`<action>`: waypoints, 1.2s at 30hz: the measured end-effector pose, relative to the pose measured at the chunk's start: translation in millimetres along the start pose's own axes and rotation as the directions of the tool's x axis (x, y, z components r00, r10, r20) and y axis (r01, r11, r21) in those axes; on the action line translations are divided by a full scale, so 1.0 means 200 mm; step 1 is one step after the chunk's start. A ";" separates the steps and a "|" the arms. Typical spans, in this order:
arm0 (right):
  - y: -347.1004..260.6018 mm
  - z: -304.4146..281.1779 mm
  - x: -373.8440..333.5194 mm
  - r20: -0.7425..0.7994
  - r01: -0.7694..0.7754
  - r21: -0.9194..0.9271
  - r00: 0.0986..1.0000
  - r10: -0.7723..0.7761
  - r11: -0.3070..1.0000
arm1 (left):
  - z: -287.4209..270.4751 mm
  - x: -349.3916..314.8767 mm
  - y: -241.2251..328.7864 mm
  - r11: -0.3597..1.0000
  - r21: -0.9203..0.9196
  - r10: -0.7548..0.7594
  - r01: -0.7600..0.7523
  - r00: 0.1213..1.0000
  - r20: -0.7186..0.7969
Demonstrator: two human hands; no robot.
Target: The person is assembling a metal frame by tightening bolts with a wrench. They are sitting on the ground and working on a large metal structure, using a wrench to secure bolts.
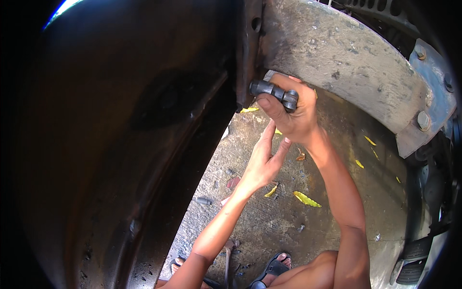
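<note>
My right hand (pixel 296 108) is closed around a dark metal socket wrench (pixel 274 92), thumb along its side. The socket end points left, close to the lower end of an upright rusty metal bracket (pixel 244 58); I cannot tell whether they touch. At the other end is a rounded swivel head, and any handle is hidden by the hand. Below it, my left hand (pixel 262 166) reaches up with fingers stretched and thumb apart. Its fingertips come near the underside of the right hand, and nothing shows in it.
A large dark metal panel (pixel 144 120) fills the left. Upper right, a curved dusty plate (pixel 337 53) meets a bolted bracket (pixel 426 91). On the concrete floor (pixel 269 226) lie yellow leaves (pixel 306 199), a loose grey cylinder (pixel 203 201) and a long-handled tool (pixel 228 260) between my sandaled feet.
</note>
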State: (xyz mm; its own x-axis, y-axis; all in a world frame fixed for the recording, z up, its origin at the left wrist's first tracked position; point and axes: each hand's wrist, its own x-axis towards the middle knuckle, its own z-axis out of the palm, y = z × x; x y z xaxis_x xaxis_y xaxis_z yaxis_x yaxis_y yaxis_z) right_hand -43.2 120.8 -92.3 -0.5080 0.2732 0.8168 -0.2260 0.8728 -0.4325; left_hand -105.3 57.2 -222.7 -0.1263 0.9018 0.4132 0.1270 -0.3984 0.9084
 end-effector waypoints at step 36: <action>0.02 0.07 0.03 -0.290 0.032 -0.405 0.943 -0.162 0.914 | 0.39 0.61 -0.19 0.979 -0.124 0.128 -0.162 0.961 -0.244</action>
State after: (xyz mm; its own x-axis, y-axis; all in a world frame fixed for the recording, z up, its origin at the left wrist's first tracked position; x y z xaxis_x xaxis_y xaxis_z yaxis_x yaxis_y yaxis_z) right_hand -58.4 119.2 -95.0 -0.2012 0.2341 0.9512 0.1144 0.9700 -0.2145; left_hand -49.1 195.8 -211.0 -0.3451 0.7751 0.5293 0.0227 -0.5569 0.8303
